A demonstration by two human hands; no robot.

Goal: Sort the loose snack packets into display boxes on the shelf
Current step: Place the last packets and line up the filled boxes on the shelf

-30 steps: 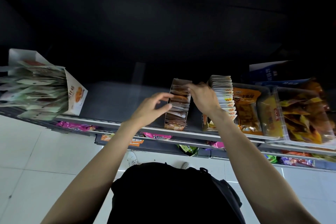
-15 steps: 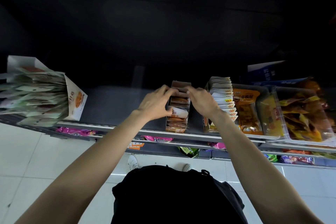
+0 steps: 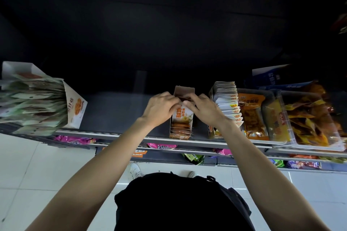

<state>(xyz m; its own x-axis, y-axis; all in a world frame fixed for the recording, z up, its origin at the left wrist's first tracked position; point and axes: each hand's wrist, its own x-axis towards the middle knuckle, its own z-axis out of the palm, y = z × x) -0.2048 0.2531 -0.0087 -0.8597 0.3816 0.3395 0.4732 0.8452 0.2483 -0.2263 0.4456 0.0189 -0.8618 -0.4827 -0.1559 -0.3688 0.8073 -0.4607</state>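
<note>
We note both hands over the narrow upright brown-and-orange cardboard display box [image 3: 181,116] at the front of the grey metal shelf [image 3: 116,114]; the left hand [image 3: 161,108] and right hand [image 3: 203,111] meet above it, fingertips pinched together on the top edge of a white-and-orange flat foil snack packet [image 3: 183,113] that stands part-way into the box, tilted toward us; whether other packets are caught in the same pinch we cannot tell; below it, brown packets [image 3: 180,130] are filed on edge in the front of the box. We judge the packet light, thin and floppy, with a slick film surface and likely crushable contents; best held by the sealed top seam or both upper corners, not the belly; a one-sided push would probably buckle it against its neighbours. The open box seems light too and may slide or tip, so steadying a wall is advisable. Just to the right stands a white cardboard box of white-and-yellow sachets [image 3: 228,105], near but apart.
</note>
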